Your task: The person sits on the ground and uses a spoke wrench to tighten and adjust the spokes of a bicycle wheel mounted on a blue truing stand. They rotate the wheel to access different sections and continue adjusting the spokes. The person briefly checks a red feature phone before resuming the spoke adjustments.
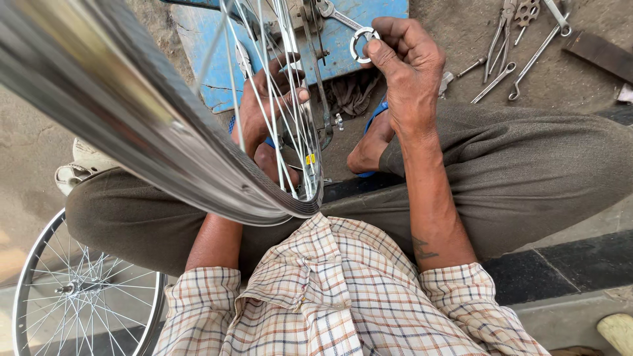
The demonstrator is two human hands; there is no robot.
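Hands (409, 72) at wheel (198, 158) over dirt ground (475, 39)

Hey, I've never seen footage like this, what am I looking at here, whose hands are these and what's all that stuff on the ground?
This is one picture from a camera worn on a person's head, looking down at their own lap and bare hands. They sit cross-legged on the ground. The right hand pinches the ring end of a spanner. The left hand reaches in among the spokes of a bicycle wheel held close to the camera. On the ground lie a blue board, loose metal tools at upper right, and a second wheel at lower left.
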